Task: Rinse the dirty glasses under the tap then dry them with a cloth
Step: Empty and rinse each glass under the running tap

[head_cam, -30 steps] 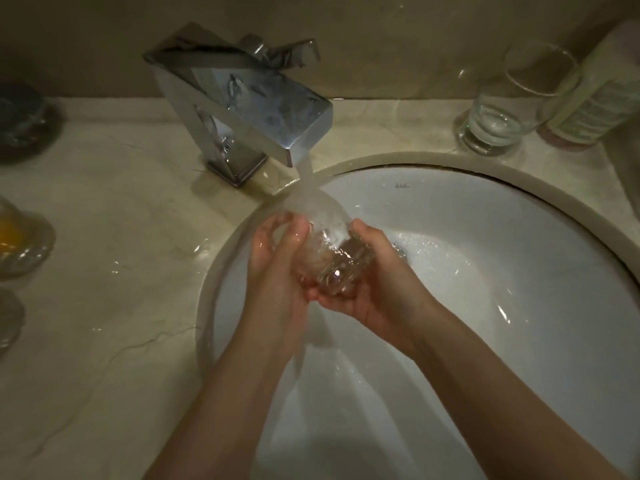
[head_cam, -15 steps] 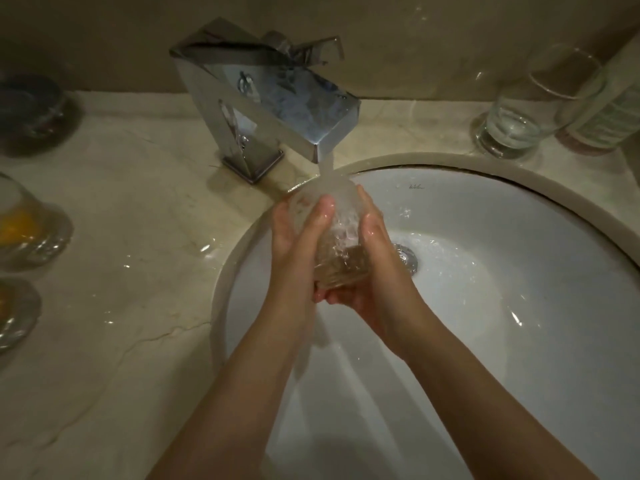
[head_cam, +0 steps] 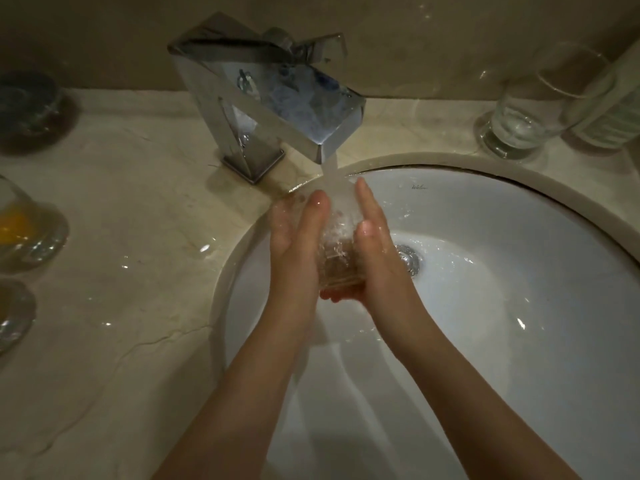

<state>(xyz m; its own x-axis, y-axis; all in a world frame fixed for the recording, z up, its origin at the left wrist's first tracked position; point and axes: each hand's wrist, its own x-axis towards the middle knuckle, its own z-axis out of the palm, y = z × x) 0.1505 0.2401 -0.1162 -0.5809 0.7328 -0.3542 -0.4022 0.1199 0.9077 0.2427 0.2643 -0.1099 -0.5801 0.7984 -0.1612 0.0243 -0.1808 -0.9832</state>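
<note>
Both hands on one glass, held between the palms. Left hand lies flat along the glass's left side, fingers straight and together, tips pointing up toward the tap. Right hand presses the right side, fingers mostly straight, with fingertips showing under the base of the glass, so it cups from below. Neither hand wraps fully round; it's a palm-to-palm clamp.

Versus half a second ago: the left hand's fingers have flattened out and no longer curl over the front of the glass, the right fingers reach higher beside the stream, and the glass sits more upright, mouth closer under the spout.

Glass is directly below the tap's spout, over the near-left part of the sink, mouth up toward the water. The stream runs into it and foams over the top; the lower part shows a brownish tint. It touches both palms and hangs clear of the sink wall.

Relative to the tap: drain sits down-right, just beside the right hand. A clear glass with some water stands far right on the counter, with a bottle touching or just behind it. Left of the tap, a glass with orange residue, another glass below it, and a dark bowl-like thing further back, too dim to identify.
</note>
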